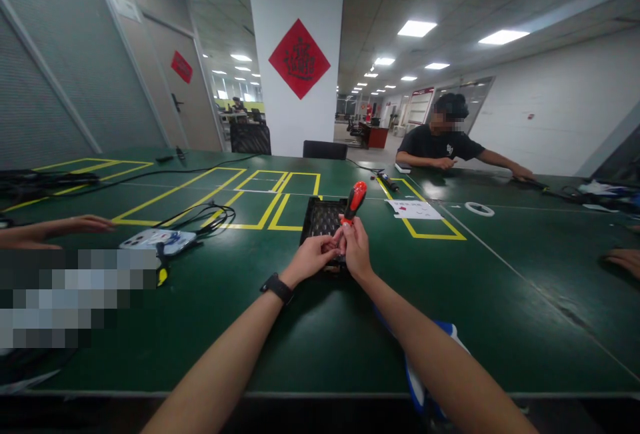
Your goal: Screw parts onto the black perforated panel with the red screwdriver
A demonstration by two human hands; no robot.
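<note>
A screwdriver point(356, 201) with a red and black handle stands steeply, handle up, its lower part hidden by fingers. My right hand point(359, 251) is closed around it just below the handle. Close beside it, my left hand point(314, 255), with a black watch on the wrist, has its fingertips pinched together near the screwdriver's lower end. What they pinch is too small and covered to make out. Under and behind both hands lies a black open tray point(320, 215) with a patterned bottom, its near end partly covered by my hands.
Yellow tape rectangles mark the green table point(225, 327). A phone point(157, 241) and black cables point(217, 215) lie to the left, near another person's hand point(75, 226). A paper sheet point(413, 209) and white ring point(479, 209) lie right. A person point(445, 137) leans at the far side.
</note>
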